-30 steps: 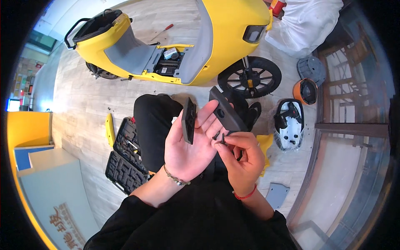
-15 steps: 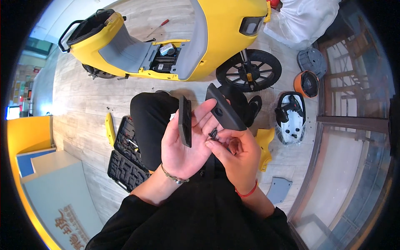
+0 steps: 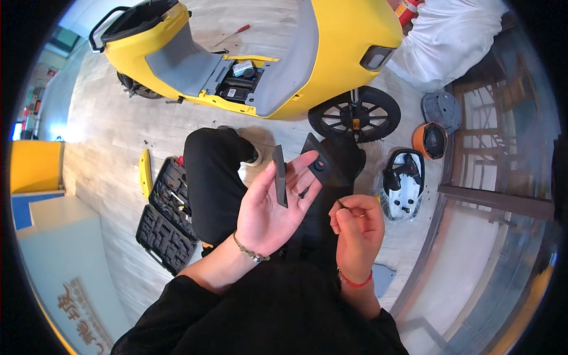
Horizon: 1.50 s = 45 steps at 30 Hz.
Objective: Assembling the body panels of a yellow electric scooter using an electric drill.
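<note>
My left hand [image 3: 260, 216] is palm up and holds two black plates. A narrow black plate [image 3: 280, 177] stands on edge, gripped by the thumb. The other black plate [image 3: 320, 165], with a round hole, rests against the fingertips. A dark screw [image 3: 303, 193] lies on the fingers of this hand. To the right, apart from the plates, my right hand [image 3: 360, 228] is closed in a pinch on another small dark screw [image 3: 339, 204]. Only the tip of that screw shows.
Ahead stands a yellow scooter [image 3: 349, 41] with its floor compartment uncovered. An open black tool case [image 3: 168, 222] lies at left, beside a yellow strip [image 3: 145, 173]. At right are a cordless drill [image 3: 411, 165] on a white panel and an orange helmet [image 3: 421, 142]. A red-handled screwdriver [image 3: 241, 29] lies behind.
My right hand has drawn away from the left palm, down and to the right, with a screw. The left hand has shifted slightly right with the plates.
</note>
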{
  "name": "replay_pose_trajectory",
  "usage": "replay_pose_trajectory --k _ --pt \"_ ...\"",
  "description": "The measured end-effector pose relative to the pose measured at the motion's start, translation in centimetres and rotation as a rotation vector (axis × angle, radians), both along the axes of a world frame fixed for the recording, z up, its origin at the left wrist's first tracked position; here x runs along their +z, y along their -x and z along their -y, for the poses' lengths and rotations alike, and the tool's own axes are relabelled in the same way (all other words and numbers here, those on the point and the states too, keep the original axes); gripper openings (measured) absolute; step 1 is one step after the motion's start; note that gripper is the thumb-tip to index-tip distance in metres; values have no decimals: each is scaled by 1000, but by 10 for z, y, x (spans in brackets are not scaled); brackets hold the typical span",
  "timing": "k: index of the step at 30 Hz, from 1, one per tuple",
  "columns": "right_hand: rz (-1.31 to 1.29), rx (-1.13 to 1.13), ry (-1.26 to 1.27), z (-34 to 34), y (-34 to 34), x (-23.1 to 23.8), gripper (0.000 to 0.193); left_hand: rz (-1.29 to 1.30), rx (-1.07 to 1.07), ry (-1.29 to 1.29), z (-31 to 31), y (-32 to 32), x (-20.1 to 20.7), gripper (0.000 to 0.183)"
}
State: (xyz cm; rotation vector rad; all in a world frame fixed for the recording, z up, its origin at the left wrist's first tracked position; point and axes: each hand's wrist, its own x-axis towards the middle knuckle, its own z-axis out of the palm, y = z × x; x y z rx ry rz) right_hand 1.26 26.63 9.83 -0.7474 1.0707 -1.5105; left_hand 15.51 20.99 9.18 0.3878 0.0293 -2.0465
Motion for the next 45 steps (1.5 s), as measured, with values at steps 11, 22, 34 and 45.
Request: replay_pose_trajectory --k 11,22,34,45 --pt "-716 19 -28 33 -26 -4 17 128 26 133 -12 -16 -15 38" --pt "-1007 61 168 37 -22 -28 15 106 -5 -41 -23 -23 -42 41" --pt "-401 -54 -55 26 -19 -53 14 431 -137 -43 -1 -42 -53 30" --pt "-851 352 274 39 9 -36 13 638 -336 -61 3 -40 -47 31"
